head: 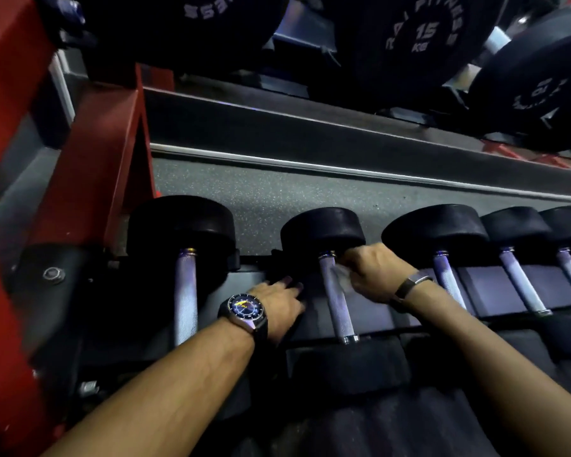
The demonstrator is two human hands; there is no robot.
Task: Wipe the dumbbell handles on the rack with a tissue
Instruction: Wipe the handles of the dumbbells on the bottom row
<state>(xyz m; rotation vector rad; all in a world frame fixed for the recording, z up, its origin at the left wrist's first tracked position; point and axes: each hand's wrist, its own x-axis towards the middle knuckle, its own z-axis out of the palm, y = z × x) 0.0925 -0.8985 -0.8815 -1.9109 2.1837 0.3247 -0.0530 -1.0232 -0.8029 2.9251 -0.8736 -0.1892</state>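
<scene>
Several black dumbbells lie in a row on the rack [251,278], their silver handles pointing away from me. My right hand [374,273] pinches a white tissue [343,275] against the far end of the second dumbbell's handle [337,305], just below its far head. My left hand [282,303], with a dark watch on the wrist, rests with straight fingers on the rack tray left of that handle. To the left lies another handle [186,295]; more handles [449,280] lie to the right.
A red rack upright [89,166] stands at the left. Grey speckled floor [310,199] shows behind the dumbbell row. Above hangs a tier of large black dumbbells, one marked 15 kg [426,31]. A bolt [53,274] sits on the rack's left end.
</scene>
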